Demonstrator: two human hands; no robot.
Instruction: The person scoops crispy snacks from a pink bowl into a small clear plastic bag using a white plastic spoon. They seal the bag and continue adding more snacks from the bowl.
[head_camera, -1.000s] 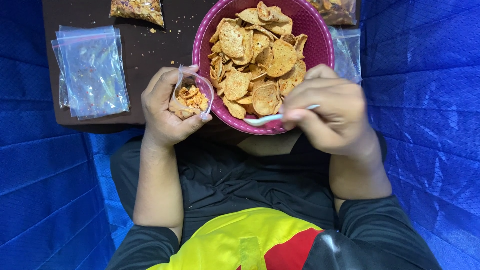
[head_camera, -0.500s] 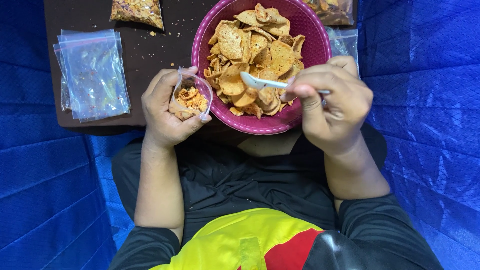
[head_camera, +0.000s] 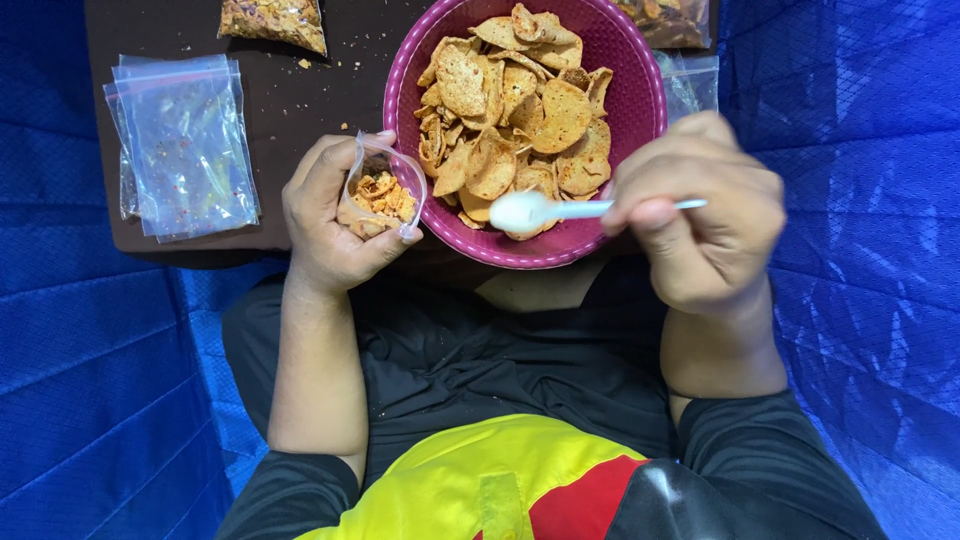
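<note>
The small clear bag (head_camera: 380, 195) is gripped open in the left hand (head_camera: 330, 215), beside the pink bowl (head_camera: 640, 120), whose top is cut off. The white spoon (head_camera: 560, 210) is pinched by the right hand (head_camera: 700, 215), its handle partly hidden.

The round magenta plastic bowl (head_camera: 640, 120) of crisps runs past the top edge. Two filled clear snack bags, one at the brown worktop's (head_camera: 330, 90) far edge (head_camera: 272, 18) and one at its far right corner (head_camera: 672, 14), are cut off there too. The right hand (head_camera: 700, 215) hides the white plastic spoon's (head_camera: 545, 210) handle middle.
</note>
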